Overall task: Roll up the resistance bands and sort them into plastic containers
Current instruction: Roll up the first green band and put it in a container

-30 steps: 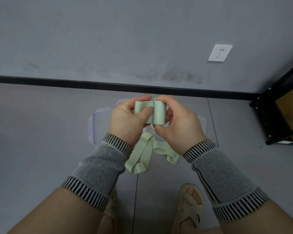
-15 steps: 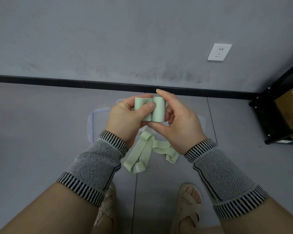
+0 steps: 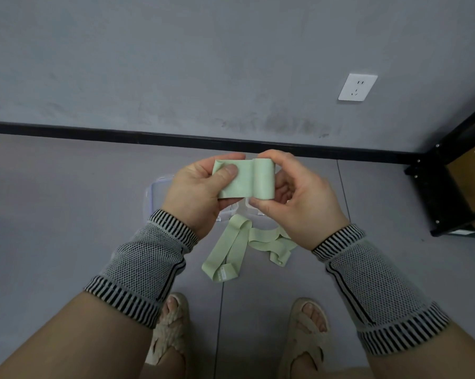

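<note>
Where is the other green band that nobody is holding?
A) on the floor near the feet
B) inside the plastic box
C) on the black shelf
A: the loose green band lies flat on the floor, just ahead of the sandalled feet.

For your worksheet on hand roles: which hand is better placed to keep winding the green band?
Probably the right hand: it grips the rolled part of the green band, while the left hand only pinches the flat tail.
</note>
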The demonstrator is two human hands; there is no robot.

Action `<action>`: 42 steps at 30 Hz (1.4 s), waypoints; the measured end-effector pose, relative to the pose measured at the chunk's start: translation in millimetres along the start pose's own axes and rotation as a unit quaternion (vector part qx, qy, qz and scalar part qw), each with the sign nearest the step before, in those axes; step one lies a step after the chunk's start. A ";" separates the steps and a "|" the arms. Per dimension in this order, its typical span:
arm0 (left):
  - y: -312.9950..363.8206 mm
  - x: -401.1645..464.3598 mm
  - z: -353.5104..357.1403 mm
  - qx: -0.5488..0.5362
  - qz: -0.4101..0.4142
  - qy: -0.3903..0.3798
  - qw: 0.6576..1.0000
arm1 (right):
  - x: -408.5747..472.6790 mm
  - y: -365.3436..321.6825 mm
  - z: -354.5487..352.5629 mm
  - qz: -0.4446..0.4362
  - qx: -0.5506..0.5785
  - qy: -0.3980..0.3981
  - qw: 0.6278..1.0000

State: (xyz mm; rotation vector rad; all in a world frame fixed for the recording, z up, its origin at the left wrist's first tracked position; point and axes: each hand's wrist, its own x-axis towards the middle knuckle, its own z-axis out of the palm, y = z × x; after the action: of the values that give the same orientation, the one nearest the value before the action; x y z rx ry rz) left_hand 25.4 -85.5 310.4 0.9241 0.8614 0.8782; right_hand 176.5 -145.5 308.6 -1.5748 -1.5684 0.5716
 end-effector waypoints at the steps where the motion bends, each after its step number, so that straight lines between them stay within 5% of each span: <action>1: -1.5 -0.3 1.4 0.005 0.001 0.000 1.000 | 0.2 0.2 1.7 -0.002 -0.007 0.001 1.000; 15: -11.6 0.7 13.3 0.047 0.014 0.009 0.999 | 1.9 8.4 15.9 -0.026 -0.067 0.011 0.997; 27: -5.7 4.5 5.2 0.061 -0.016 0.004 0.998 | 3.0 8.3 9.0 0.023 0.031 -0.021 0.999; 34: 6.0 5.7 -5.4 0.044 -0.030 0.001 0.999 | 3.7 8.6 -2.6 0.046 0.189 -0.063 0.979; 42: -7.5 2.2 11.1 0.111 0.000 0.019 0.994 | 1.0 8.6 9.4 0.000 -0.043 0.001 0.999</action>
State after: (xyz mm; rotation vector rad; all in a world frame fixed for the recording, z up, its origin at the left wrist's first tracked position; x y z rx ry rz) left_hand 38.0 -89.3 306.9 1.1029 1.0053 0.8131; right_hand 174.3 -141.4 296.8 -1.6393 -1.6097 0.5074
